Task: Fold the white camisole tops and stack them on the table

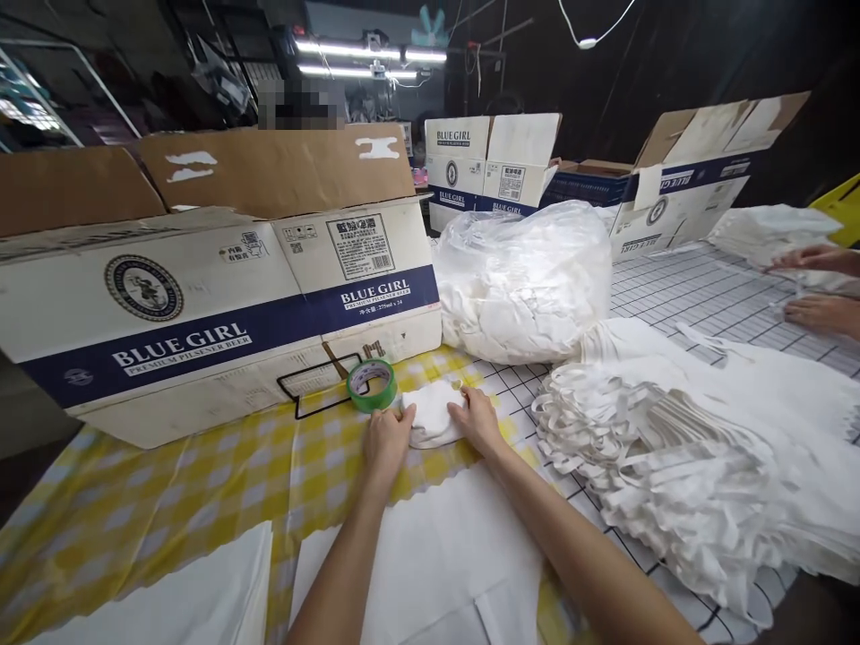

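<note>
Counter (221, 475), checked cloths: beer box (202, 322) along the left edge, white cloth heap (678, 448) spilling toward the near right corner. Left hand (388, 437) and right hand (482, 421) flank a small white bundle (432, 414) mid-counter, lying directly between them, no clear long axis, neither hand nearer; right fingers pinch its right side, left thumb touches the left, fingertips hidden, pinch uncertain. Tape roll (388, 397) just beyond the left hand.

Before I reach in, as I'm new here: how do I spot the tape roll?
Find the large Blue Girl carton at picture left. Near its right half, on yellow checked cloth by the left hand, lies the tape roll: a green ring beside a white bundle.
</note>
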Available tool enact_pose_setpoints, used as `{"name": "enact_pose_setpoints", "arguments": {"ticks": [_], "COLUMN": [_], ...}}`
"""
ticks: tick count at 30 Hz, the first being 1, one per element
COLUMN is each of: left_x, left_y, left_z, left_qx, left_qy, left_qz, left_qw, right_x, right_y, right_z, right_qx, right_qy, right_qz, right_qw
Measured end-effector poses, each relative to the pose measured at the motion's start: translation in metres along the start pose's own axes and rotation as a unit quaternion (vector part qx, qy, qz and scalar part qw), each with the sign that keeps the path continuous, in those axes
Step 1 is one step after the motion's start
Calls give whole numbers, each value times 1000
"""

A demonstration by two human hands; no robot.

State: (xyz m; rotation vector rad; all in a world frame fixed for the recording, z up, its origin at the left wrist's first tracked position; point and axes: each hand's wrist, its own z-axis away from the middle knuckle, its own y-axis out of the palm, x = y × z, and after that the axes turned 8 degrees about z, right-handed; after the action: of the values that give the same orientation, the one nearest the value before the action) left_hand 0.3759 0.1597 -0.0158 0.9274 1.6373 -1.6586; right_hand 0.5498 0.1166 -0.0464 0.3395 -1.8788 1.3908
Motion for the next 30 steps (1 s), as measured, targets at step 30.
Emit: {"name": "enact_pose_setpoints", "arguments": {"ticks": [30], "left_x": [-53], "left_y": [-62], "left_z": [112], "left_qx": [195], "left_qy": [-175], "left_qz": [603], "left_qw": [754], "right_x": [41], "right_y": [-91], "right_z": [99], "right_qx": [263], "right_qy": [81], "right_qz": [-536], "right_qw": [798]}}
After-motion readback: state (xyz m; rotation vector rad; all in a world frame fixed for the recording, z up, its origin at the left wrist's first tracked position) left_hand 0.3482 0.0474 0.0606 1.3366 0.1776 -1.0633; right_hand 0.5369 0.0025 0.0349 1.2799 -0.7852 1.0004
